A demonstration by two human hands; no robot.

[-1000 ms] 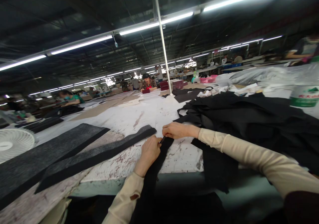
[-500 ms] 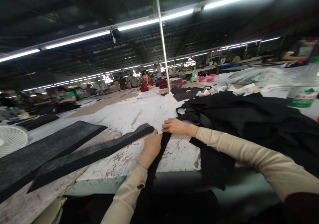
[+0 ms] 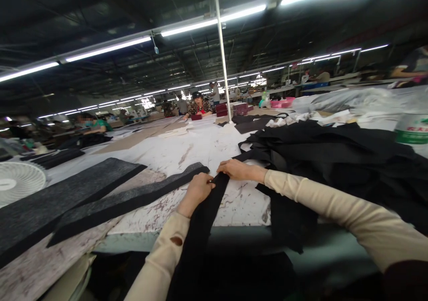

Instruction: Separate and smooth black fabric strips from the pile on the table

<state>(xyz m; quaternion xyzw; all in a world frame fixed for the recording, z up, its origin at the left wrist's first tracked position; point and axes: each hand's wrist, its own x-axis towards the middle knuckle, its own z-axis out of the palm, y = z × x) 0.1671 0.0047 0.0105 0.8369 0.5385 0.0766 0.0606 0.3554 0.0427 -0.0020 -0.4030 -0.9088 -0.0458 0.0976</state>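
A long black fabric strip (image 3: 203, 216) runs from the table's near edge up to my hands. My left hand (image 3: 198, 190) is closed, pinching the strip's left edge. My right hand (image 3: 236, 169) lies curled over the strip's far end, fingers closed on it. Both hands meet just right of the tip of a dark grey felt strip (image 3: 133, 198). A big heap of black fabric (image 3: 334, 158) lies right behind my right forearm.
A wider grey felt piece (image 3: 67, 189) lies at the left, with a white fan (image 3: 18, 186) beyond it. A white pole (image 3: 223, 55) rises from the stained white table (image 3: 187, 154). A green-labelled bottle (image 3: 413, 129) stands at the right. Several people sit at the far tables.
My hands stayed together on the strip's end, with the left one shifting its grip slightly. The view moved a little.
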